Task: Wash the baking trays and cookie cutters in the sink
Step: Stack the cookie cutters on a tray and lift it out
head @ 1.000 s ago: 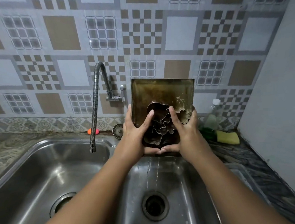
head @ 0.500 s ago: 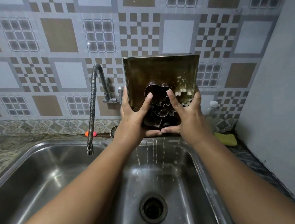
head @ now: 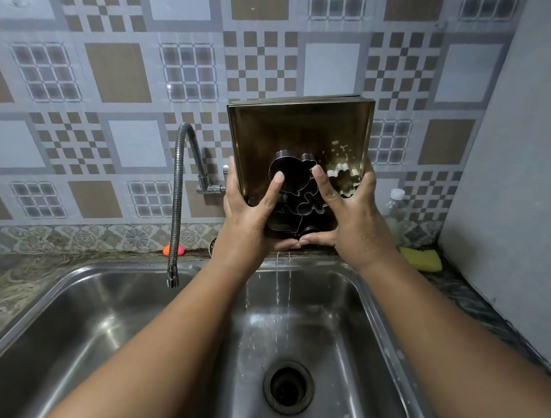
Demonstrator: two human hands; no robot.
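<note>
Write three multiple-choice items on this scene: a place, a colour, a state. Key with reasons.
1. The cookie cutters are: A in the left basin; B pressed inside the baking tray; C on the counter.
2. The sponge is: A blue; B red; C yellow.
3. The baking tray is: A tipped upright, draining; B lying flat; C upside down.
Key: B, left hand and right hand pin them there; C, plainly yellow beside the sink; A, water streams off its lower edge.
</note>
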